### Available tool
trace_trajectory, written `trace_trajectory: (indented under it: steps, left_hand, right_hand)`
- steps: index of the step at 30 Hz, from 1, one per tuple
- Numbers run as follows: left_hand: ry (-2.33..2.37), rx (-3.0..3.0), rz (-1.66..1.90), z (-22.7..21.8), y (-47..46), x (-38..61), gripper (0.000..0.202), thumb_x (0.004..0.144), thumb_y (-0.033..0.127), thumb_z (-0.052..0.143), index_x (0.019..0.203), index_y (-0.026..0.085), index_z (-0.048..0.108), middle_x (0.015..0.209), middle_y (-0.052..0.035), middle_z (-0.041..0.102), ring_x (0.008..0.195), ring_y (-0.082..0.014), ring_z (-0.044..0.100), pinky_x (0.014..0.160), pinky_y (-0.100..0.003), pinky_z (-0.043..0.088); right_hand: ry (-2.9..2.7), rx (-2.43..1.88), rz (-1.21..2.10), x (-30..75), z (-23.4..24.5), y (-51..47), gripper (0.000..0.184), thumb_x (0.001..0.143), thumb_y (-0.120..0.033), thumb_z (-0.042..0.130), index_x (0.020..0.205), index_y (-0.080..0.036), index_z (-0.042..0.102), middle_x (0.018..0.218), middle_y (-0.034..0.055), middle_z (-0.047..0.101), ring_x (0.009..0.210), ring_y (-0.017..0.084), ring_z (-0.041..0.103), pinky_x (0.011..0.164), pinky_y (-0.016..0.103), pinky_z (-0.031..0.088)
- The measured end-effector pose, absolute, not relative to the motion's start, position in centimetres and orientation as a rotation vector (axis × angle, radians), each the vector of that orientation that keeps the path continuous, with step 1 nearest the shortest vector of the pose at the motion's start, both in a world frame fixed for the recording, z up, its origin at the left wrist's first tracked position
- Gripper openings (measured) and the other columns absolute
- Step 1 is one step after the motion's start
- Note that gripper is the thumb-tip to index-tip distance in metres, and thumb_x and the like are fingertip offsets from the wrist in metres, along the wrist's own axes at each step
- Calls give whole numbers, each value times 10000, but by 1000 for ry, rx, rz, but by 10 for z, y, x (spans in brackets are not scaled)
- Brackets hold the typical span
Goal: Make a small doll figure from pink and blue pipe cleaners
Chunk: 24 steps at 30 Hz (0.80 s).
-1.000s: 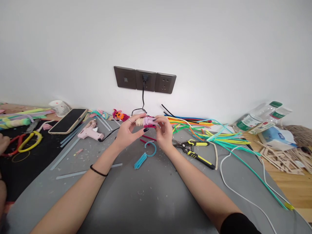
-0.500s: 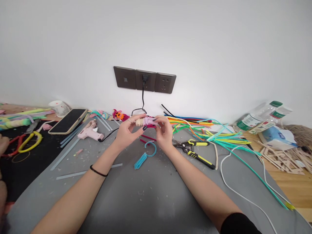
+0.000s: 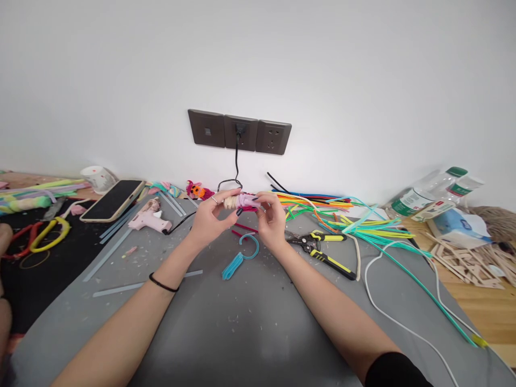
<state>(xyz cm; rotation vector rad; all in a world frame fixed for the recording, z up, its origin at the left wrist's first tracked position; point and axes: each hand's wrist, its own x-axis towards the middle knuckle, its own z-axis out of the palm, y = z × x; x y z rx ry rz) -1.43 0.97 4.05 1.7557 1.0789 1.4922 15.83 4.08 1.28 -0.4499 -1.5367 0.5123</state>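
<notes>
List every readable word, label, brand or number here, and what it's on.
No text reads clearly.
Clear bottle's green label: lettering too small to read.
Blue-and-white pack: print too small to read.
Pliers: any markings too small to read.
Held lilac-and-cream bundle: no text visible.

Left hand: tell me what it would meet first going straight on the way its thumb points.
Likely the right hand, just past the cream-and-lavender bundle that the left hand holds, though depth is hard to judge from one view.
</notes>
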Motion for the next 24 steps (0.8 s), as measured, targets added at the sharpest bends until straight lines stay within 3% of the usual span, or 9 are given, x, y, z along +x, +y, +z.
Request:
trace_trajectory:
  steps: [24]
  left_hand:
    - [1034, 1702, 1490, 45, 7, -10, 463, 798, 241, 688, 1253, 157, 696, 1324, -132, 703, 1268, -286, 645, 1115, -438, 527]
  right_hand:
    - [-1518, -444, 553, 158, 11, 40, 181, 973, -134, 513, 1071, -250, 611, 1102, 81, 629, 1090, 199, 615, 939, 380, 551]
